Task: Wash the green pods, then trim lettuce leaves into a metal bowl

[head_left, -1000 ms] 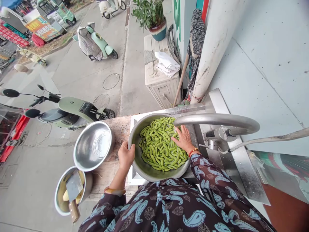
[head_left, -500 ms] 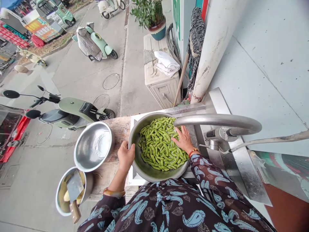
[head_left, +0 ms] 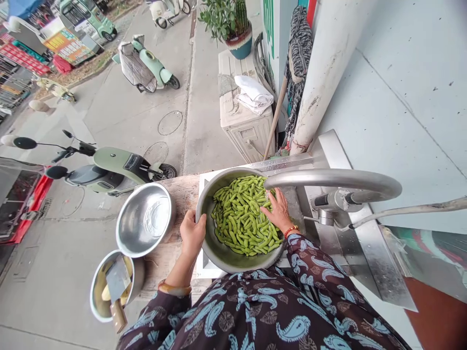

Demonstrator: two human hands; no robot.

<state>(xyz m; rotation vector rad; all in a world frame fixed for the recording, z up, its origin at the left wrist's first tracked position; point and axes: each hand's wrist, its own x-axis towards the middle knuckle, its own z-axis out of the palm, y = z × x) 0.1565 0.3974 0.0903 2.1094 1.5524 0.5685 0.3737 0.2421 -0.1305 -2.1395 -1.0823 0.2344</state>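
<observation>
A large metal basin (head_left: 219, 260) full of green edamame pods (head_left: 244, 218) stands in front of me at the sink. My left hand (head_left: 192, 234) grips its left rim, thumb on the inner side and fingers outside. At the right side of the basin, my right hand (head_left: 278, 211) lies over the pods with its fingers spread, touching them. The end of a curved steel faucet (head_left: 335, 179) hangs just above my right fingers. Water seems to wet the pods there.
Left of the basin, a steel bowl (head_left: 126, 228) sits on a wooden board (head_left: 186, 189). Beside it, a pot (head_left: 97, 304) holds pale pieces, with a cleaver (head_left: 118, 282) laid across it. A scooter (head_left: 113, 165) is parked beyond. A mop (head_left: 297, 58) leans by a white pipe (head_left: 328, 63).
The whole view has shifted slightly, so things appear a little further right. Both hands keep nearly the same places on the basin and the pods.
</observation>
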